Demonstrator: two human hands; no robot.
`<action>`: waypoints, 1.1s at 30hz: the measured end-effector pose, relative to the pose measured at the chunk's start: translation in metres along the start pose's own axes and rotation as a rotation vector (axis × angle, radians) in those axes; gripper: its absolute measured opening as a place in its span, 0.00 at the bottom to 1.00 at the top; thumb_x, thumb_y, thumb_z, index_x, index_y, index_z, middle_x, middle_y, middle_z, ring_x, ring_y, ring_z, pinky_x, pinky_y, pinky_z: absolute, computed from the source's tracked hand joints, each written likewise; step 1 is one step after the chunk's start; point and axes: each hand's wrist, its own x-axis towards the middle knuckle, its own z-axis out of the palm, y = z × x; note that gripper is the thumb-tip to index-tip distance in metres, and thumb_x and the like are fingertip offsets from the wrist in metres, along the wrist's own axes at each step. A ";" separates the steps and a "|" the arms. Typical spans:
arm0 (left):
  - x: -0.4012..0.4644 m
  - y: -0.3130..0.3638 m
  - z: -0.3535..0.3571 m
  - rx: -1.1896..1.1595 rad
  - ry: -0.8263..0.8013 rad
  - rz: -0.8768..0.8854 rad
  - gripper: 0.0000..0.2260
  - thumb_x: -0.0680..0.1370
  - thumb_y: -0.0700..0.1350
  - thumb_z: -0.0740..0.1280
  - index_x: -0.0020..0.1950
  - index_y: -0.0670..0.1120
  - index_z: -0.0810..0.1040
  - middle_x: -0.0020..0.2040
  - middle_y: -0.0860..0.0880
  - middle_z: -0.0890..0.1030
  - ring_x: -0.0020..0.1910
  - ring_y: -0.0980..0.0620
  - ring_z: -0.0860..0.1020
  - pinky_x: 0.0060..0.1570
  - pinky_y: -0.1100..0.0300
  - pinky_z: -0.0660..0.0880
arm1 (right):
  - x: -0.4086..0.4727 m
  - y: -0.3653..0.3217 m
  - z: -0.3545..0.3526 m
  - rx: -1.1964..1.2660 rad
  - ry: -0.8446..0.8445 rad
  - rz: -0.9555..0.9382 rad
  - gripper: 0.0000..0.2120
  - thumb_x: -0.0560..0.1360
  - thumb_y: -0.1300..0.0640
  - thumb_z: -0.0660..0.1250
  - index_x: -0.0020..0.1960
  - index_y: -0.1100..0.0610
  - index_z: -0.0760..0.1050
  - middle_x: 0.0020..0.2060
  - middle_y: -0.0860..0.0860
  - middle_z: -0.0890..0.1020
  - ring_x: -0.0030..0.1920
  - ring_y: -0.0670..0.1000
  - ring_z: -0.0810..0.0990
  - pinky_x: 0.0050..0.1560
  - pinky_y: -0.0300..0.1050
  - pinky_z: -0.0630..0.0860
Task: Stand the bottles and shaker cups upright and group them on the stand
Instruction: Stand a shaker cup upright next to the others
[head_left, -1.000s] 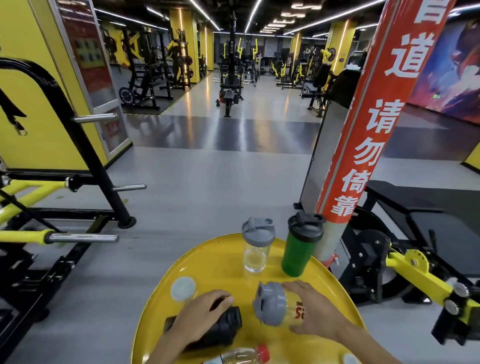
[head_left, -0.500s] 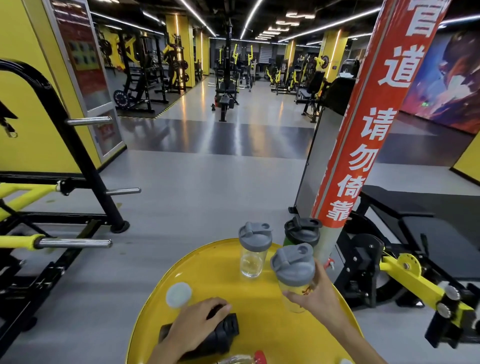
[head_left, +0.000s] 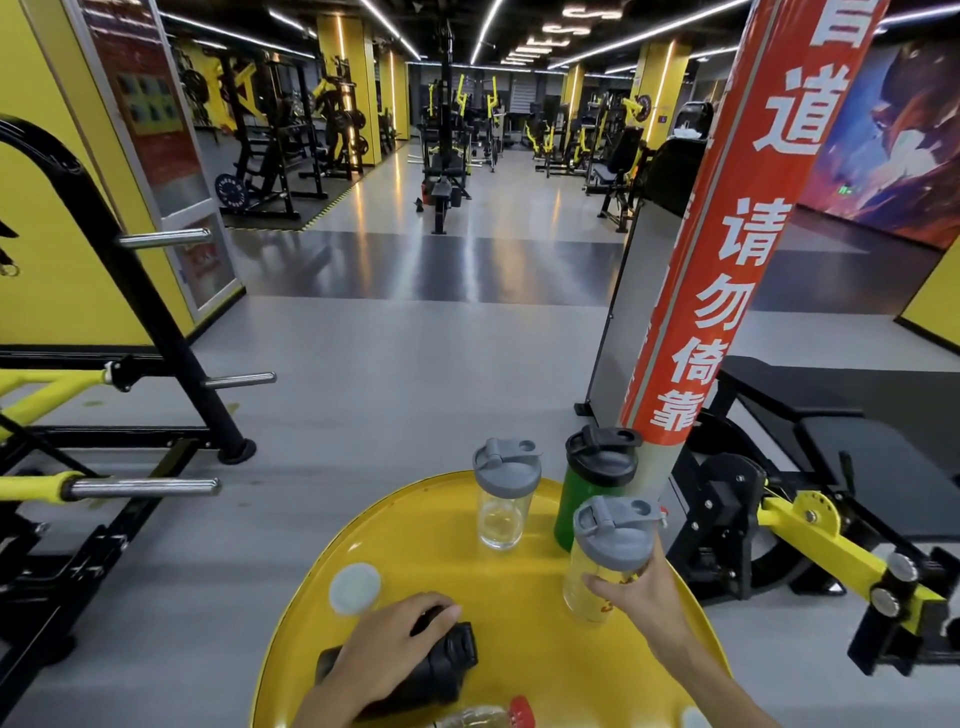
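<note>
On the round yellow stand, a clear shaker cup with a grey lid and a green shaker cup with a black lid stand upright at the far edge. My right hand grips a second clear, grey-lidded shaker cup, upright, its base on or just above the stand in front of the green one. A black shaker cup lies on its side near me with my left hand resting over it. A clear bottle with a red cap lies at the bottom edge.
A small upright bottle with a white cap stands on the stand's left side. A red-banner pole rises just behind the green cup. Black and yellow gym machines flank the stand on both sides, with grey floor ahead.
My right hand picked the grey-lidded clear shaker cup up from lying on its side, turned it upright and brought it down in front of the green cup. My left hand stayed on the black cup.
</note>
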 end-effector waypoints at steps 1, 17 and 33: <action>-0.001 0.001 0.000 0.004 0.002 0.002 0.20 0.75 0.76 0.52 0.55 0.69 0.76 0.53 0.69 0.81 0.53 0.69 0.77 0.58 0.65 0.74 | 0.001 0.001 0.000 -0.004 -0.005 -0.006 0.41 0.61 0.67 0.81 0.66 0.49 0.66 0.57 0.53 0.79 0.56 0.53 0.79 0.46 0.43 0.80; -0.017 0.012 -0.006 0.065 -0.078 0.015 0.27 0.73 0.77 0.49 0.64 0.67 0.72 0.61 0.66 0.79 0.57 0.64 0.77 0.60 0.61 0.73 | -0.002 0.002 -0.001 -0.035 -0.027 -0.037 0.39 0.64 0.70 0.78 0.69 0.54 0.64 0.56 0.52 0.79 0.55 0.50 0.78 0.40 0.35 0.79; -0.023 -0.006 -0.037 0.109 -0.412 -0.067 0.55 0.59 0.73 0.75 0.79 0.57 0.56 0.75 0.56 0.65 0.72 0.54 0.66 0.71 0.59 0.66 | -0.014 0.012 -0.006 -0.218 -0.031 -0.034 0.43 0.61 0.61 0.83 0.70 0.54 0.66 0.61 0.48 0.76 0.61 0.49 0.73 0.52 0.34 0.71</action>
